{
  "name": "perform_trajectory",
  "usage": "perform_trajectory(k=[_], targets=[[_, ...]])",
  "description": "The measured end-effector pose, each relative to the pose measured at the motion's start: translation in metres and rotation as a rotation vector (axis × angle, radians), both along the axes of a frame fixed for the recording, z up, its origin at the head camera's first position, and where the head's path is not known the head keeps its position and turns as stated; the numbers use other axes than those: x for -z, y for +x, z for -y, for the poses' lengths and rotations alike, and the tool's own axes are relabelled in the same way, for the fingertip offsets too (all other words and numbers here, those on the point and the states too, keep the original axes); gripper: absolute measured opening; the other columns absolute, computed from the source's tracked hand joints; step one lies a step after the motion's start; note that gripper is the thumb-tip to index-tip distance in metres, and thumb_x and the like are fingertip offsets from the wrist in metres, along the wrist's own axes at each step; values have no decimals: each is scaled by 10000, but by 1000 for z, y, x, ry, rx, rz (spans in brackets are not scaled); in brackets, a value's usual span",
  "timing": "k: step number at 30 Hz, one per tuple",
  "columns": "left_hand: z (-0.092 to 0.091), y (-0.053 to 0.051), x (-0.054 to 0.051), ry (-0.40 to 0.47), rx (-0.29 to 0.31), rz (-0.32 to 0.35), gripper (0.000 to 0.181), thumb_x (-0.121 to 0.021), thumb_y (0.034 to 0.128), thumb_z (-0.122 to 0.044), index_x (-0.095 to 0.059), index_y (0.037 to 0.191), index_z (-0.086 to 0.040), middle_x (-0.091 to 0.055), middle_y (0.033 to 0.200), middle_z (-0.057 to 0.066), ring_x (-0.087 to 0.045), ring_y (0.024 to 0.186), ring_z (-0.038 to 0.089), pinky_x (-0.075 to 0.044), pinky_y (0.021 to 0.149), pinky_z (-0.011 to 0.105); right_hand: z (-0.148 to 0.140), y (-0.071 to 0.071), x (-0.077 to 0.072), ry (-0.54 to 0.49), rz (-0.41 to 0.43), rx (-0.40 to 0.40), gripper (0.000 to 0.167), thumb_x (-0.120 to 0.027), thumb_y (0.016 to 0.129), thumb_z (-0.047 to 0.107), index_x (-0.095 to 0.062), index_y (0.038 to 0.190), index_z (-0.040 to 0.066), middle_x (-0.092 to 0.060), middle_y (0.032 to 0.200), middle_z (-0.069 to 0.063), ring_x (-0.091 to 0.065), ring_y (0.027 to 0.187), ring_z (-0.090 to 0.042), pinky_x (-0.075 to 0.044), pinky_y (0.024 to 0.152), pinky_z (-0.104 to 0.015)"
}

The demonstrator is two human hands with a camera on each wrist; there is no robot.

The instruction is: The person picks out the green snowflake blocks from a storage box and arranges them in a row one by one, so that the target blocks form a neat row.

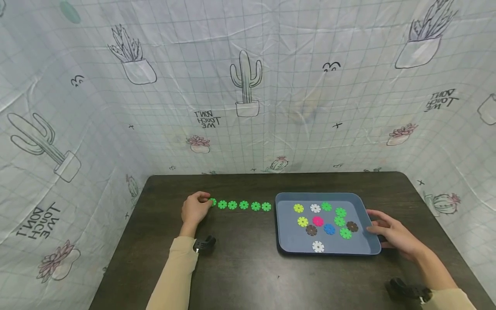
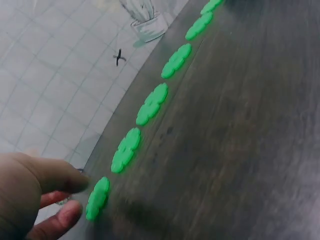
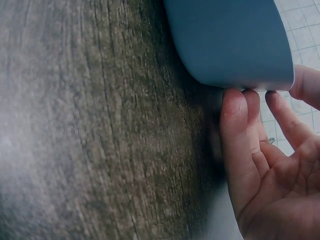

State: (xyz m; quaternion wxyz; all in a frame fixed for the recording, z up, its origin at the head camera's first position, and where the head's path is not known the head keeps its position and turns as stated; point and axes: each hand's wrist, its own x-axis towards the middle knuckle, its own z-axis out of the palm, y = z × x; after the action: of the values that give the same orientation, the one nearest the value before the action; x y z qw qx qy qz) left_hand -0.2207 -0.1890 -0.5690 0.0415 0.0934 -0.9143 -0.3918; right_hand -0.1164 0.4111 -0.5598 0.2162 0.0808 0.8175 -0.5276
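Several green notched plastic discs (image 1: 243, 205) lie flat in a row on the dark table, left of a tray. My left hand (image 1: 195, 209) is at the row's left end. In the left wrist view, its thumb and fingers stand apart beside the end green disc (image 2: 97, 198) without pinching it. The blue-grey tray (image 1: 288, 244) holds loose notched discs: green, yellow, white, brown, a pink disc (image 1: 317, 221) and a blue disc (image 1: 329, 229). At the tray's right side, my right hand (image 1: 396, 234) touches the outer wall and rim with its fingertips, as the right wrist view shows.
The dark wooden table (image 1: 236, 275) reaches back to a white grid-patterned cloth (image 1: 290, 86) printed with potted plants. That cloth also hangs at both sides. Dark straps circle both wrists.
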Motion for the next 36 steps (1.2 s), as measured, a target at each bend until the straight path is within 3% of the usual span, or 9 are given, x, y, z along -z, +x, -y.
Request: perform_trajectory(k=[7, 12, 19, 25, 31, 36], targets=[[-21, -2, -7, 70, 76, -99, 205, -798, 912, -223, -786, 1094, -128, -755, 960, 2, -674, 820, 239, -476, 719, 438, 0, 1, -1, -14, 6, 6, 773, -623, 1059, 256, -162, 1623, -2, -544, 1360, -300, -662, 1050, -228, -573, 841, -536], [-46, -3, -17, 129, 171, -135, 216, -803, 914, -188, -787, 1112, -102, -739, 927, -26, -645, 777, 209, -459, 696, 409, -1, 0, -2, -8, 7, 4, 772, -620, 1061, 262, -161, 1623, 0, -523, 1379, -320, -652, 1071, -241, -572, 843, -545], [-91, -1, -36, 199, 330, -132, 205, -797, 918, -198, -778, 1112, -132, -721, 936, -58, -663, 931, 207, -486, 777, 400, -1, 1, 0, -20, 1, 4, 771, -624, 1059, 253, -164, 1622, -1, -518, 1384, -323, -660, 1056, -233, -575, 839, -538], [-137, -1, -52, 262, 424, -131, 164, -805, 913, -191, -775, 1074, -191, -716, 931, -90, -679, 1045, 294, -494, 861, 422, -1, 2, -1, -16, -1, 9, 769, -624, 1058, 249, -164, 1622, -1, -527, 1370, -317, -661, 1049, -237, -578, 833, -532], [-183, 3, -62, 276, 552, -131, 158, -795, 923, -216, -779, 1080, -212, -716, 930, -163, -686, 1043, 185, -503, 874, 333, 1, 2, -2, -10, -2, 2, 762, -620, 1060, 248, -168, 1620, -5, -512, 1386, -337, -657, 1069, -258, -579, 833, -534], [-218, 9, -65, 284, 671, -95, 213, -795, 933, -210, -777, 1143, -175, -700, 922, -177, -691, 1041, 177, -492, 814, 284, 1, 2, -2, -13, -9, 1, 760, -622, 1059, 251, -178, 1620, -3, -534, 1369, -323, -658, 1068, -258, -580, 834, -532]])
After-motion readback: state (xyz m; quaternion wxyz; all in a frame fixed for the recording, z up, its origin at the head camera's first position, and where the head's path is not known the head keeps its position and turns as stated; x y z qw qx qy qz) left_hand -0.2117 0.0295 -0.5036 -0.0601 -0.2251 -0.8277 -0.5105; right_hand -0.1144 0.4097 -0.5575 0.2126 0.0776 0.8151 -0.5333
